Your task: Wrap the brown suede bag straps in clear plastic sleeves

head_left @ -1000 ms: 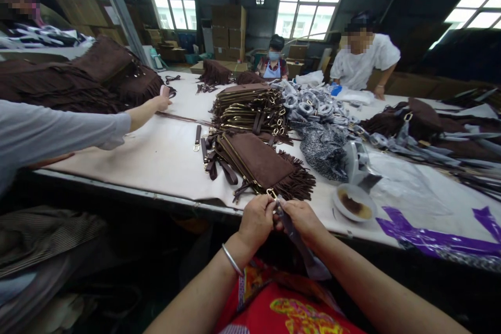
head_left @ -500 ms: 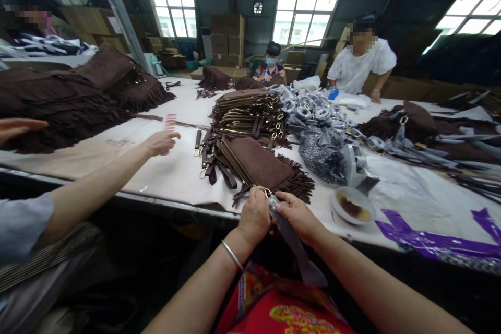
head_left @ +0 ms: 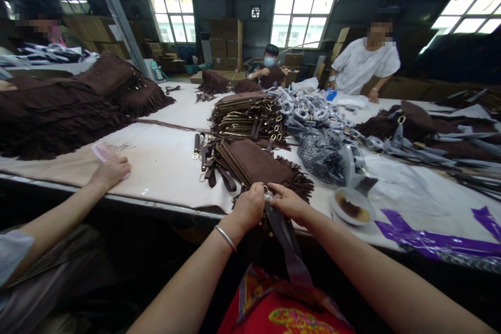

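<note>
At the table's front edge, my left hand (head_left: 250, 204) is closed at the near corner of a brown fringed bag (head_left: 260, 164); what its fingers grip is hidden. A gold clasp (head_left: 266, 189) shows between my two hands. My right hand (head_left: 288, 201) pinches the end of a strap (head_left: 287, 245) wrapped in cloudy plastic, just below the clasp. The strap hangs over the edge toward my lap. The bag lies flat, its fringe to the right and gold zips along its left side. Short brown wrist straps (head_left: 203, 159) with gold hooks lie left of it.
Behind lie stacked bags (head_left: 242, 115) and plastic-wrapped straps (head_left: 309, 107). A white bowl (head_left: 364, 219) and purple plastic (head_left: 415, 235) are at right. A co-worker's hand (head_left: 111, 173) holds a pink comb (head_left: 104, 152) near fringed bags (head_left: 47, 120) at left.
My hands have shifted slightly left and closer together around the clasp, and the wrapped strap hangs straighter. The co-worker's hand with the comb has moved left and nearer the table's front edge.
</note>
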`<state>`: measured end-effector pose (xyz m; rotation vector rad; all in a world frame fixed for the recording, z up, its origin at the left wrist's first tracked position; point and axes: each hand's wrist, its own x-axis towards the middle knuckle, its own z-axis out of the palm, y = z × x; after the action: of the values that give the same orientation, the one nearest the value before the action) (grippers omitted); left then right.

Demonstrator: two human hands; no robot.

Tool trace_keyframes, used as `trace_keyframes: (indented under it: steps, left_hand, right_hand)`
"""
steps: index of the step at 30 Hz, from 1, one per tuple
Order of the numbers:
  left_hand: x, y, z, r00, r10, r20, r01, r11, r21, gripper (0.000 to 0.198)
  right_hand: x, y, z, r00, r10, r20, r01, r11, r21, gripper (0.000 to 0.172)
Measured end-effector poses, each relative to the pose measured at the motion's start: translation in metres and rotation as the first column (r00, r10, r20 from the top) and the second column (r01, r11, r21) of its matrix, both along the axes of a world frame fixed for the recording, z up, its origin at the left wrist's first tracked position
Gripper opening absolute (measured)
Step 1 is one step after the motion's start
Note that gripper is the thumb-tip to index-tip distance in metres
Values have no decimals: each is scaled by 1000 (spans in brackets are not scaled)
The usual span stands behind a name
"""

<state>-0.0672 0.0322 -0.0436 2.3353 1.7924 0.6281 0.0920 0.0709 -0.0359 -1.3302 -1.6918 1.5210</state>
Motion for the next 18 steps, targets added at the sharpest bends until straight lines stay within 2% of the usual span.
trace_keyframes:
  steps: [4, 8, 13, 15, 18]
  left_hand:
    - [0, 3, -5, 990, 68, 126, -65, 997, -31, 20]
    - [0, 7, -7, 978, 74, 193, -69, 997, -32, 10]
    - [4, 14, -5, 955, 87, 284, -83, 996, -25, 8]
    - [4, 16, -4, 938, 109, 328, -107, 994, -23, 8]
    - [5, 11, -1, 913, 148, 379, -155, 988, -14, 8]
  right_hand:
    - [-8, 3, 3, 999, 45, -25, -45, 999, -10, 48]
    - [-11, -2, 3, 998, -20, -62, 15, 996, -83, 36]
    - [-11, -1, -1, 992, -95, -85, 87, 992, -93, 17]
    - [-11, 2, 0, 993, -102, -64, 96, 991, -97, 15]
    - [-12, 7, 2, 997, -80, 12, 80, 997, -18, 15]
